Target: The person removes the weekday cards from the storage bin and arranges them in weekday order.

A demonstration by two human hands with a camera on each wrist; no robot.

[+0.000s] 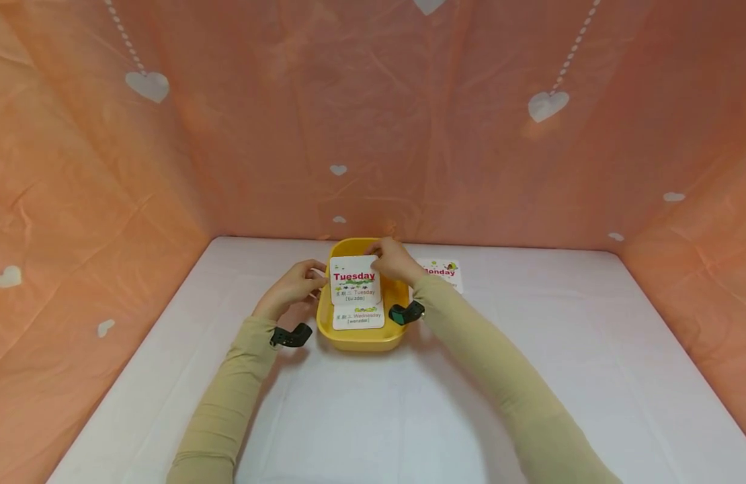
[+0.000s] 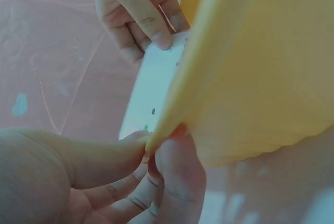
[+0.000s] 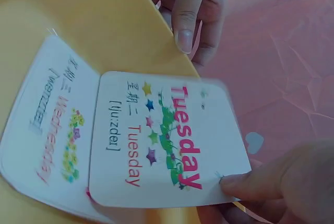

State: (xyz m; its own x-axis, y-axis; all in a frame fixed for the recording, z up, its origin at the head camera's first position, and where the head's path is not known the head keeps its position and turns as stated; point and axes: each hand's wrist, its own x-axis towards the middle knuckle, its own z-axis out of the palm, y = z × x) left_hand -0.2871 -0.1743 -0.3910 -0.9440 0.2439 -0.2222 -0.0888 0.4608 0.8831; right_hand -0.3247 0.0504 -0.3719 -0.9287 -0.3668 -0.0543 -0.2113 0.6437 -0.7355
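My right hand (image 1: 395,261) pinches the upper right corner of a white card printed "Tuesday" (image 3: 172,135), thumb on its face. That card is held over a yellow plastic basin (image 1: 367,344), overlapping a "Wednesday" card (image 1: 357,318) that lies inside. With thumb and finger, my left hand (image 1: 293,288) pinches the basin's left rim; the left wrist view shows the thumb (image 2: 88,156) at the rim, beside the edge of the Tuesday card (image 2: 151,88). Part of the Wednesday card is hidden under the Tuesday card.
A "Monday" card (image 1: 448,270) lies on the white tabletop (image 1: 361,417) just right of the basin, partly behind my right forearm. Peach cloth (image 1: 373,121) with white hearts hangs along the back and both sides.
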